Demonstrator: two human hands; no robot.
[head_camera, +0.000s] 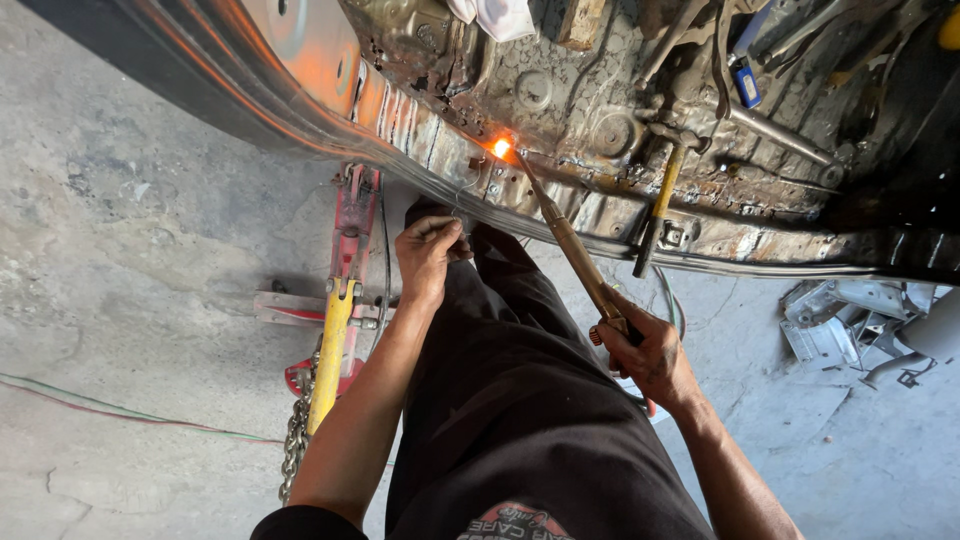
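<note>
- Right hand (645, 352) grips the torch (575, 250), its flame (501, 148) on the car sill (560, 195).
- Left hand (428, 255) pinches a thin wire (462, 200) near the flame.
- A hammer (660, 200) rests on the sill.

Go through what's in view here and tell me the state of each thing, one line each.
Torch: lit, flame glowing at its tip on the sill.
Right hand: closed around the torch handle.
Left hand: fingers pinching a thin wire.
Car sill: rusted, scorched, glowing orange at the flame.
Hammer: lying on the floor pan, untouched.
Red jack: under the sill.
</note>
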